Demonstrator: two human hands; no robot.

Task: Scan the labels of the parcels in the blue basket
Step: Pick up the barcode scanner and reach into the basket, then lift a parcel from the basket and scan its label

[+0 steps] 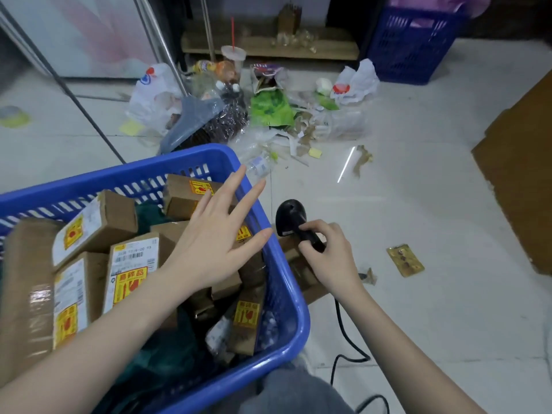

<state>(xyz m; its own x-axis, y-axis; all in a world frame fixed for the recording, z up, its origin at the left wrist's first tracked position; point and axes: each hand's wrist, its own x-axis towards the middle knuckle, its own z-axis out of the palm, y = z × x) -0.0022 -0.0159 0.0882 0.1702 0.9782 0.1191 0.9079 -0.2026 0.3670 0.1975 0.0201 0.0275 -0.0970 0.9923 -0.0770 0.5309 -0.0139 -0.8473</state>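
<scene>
A blue basket [286, 282] at the lower left holds several brown cardboard parcels with white labels and yellow fragile stickers, such as one labelled parcel [133, 271] near the middle. My left hand [215, 234] hovers over the parcels with fingers spread, holding nothing. Just right of the basket, my right hand [328, 255] grips the handle of a black barcode scanner [294, 222], whose head points away from me. The scanner's black cable [343, 339] trails down along the floor. More cardboard lies under the right hand beside the basket.
A pile of rubbish [254, 109], with plastic bags and torn paper, covers the floor beyond the basket. A second blue crate [412, 46] stands at the back right. Flat cardboard [519, 186] lies at the right edge. A yellow packet [404, 259] lies on the tiles.
</scene>
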